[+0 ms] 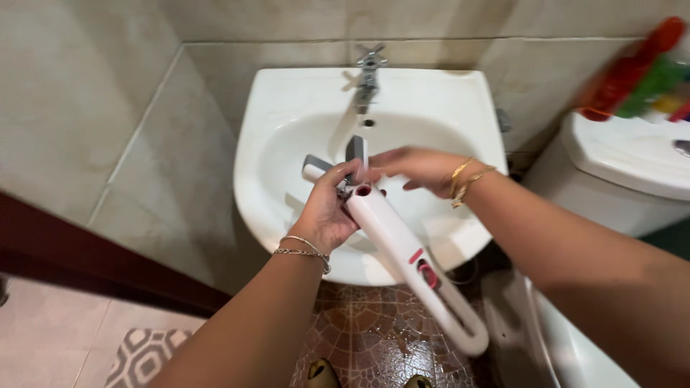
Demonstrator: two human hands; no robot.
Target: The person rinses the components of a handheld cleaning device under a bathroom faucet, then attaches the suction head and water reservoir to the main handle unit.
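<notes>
A white wall-mounted washbasin carries a chrome cross-handled tap at the back of its rim. Below, a floor of reddish-brown patterned tiles is wet in patches, with a grey-and-white patterned bath mat lying on paler tiles beside it.

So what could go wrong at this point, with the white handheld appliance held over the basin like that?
The left hand alone grips the white handheld appliance near its head, long handle hanging past the washbasin rim; it could slip and drop onto the tiled floor. The floor looks wet, so footing may be slippery. The right hand works at the grey attachment under the tap; water could reach the appliance's buttons.
</notes>
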